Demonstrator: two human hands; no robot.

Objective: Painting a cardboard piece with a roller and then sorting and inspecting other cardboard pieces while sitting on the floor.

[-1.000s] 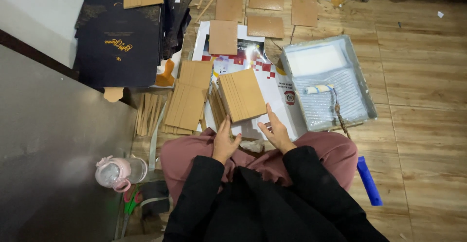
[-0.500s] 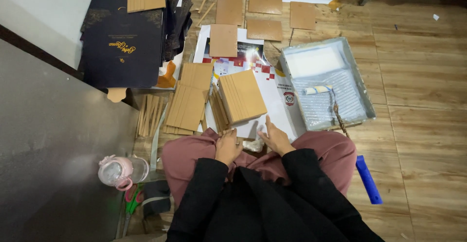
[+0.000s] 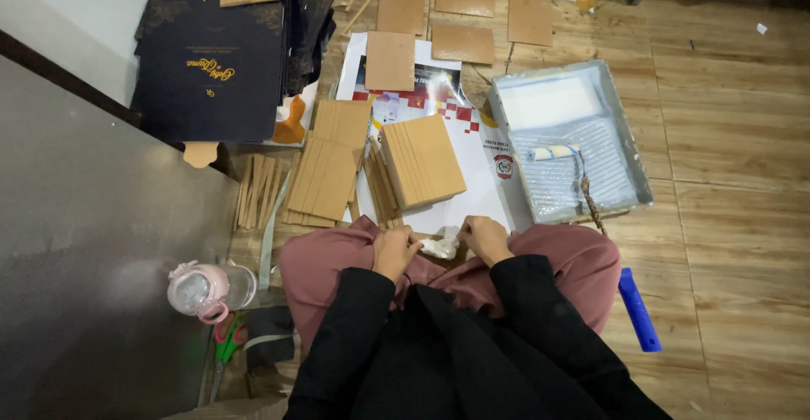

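White crumpled cloth sits in your lap, pinched between your left hand and right hand, held close together. You seem to be readying it for wiping. Next, reach gently for the stack of brown boards just ahead.

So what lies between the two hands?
In the head view, a small crumpled white piece, maybe cloth or plastic, lies between the left hand and the right hand, on the lap; both hands touch it.

Soft even indoor light, sharp focus, faint glare on grey panel
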